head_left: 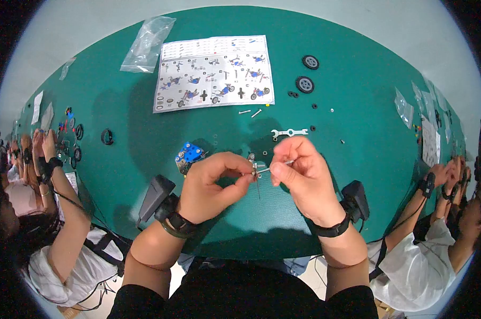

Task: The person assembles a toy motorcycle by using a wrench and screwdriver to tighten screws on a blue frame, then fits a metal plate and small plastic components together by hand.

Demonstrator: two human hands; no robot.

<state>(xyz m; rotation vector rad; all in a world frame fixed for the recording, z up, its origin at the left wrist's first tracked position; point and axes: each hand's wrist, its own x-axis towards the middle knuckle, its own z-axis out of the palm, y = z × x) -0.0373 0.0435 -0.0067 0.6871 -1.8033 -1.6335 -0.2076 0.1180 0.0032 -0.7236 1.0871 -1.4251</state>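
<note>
My left hand (212, 183) is closed in a pinch on a small metal assembly (254, 169), with a thin dark piece hanging down below it. My right hand (307, 181) pinches a thin silvery rod (264, 170) between thumb and fingers; its near end meets the assembly. The rod's exact kind is too small to tell. Just beyond my left hand lies a blue and metal toy part (190, 153) with bolts in it. A flat metal wrench (290, 133) rests beyond my right hand.
A printed instruction sheet (214, 74) lies beyond my hands, a clear plastic bag (149, 43) at its left. Two wheels (305, 84), two loose screws (257, 113) and several small nuts and rings are scattered about. A black tire (107, 136) lies left. Other people work at both sides.
</note>
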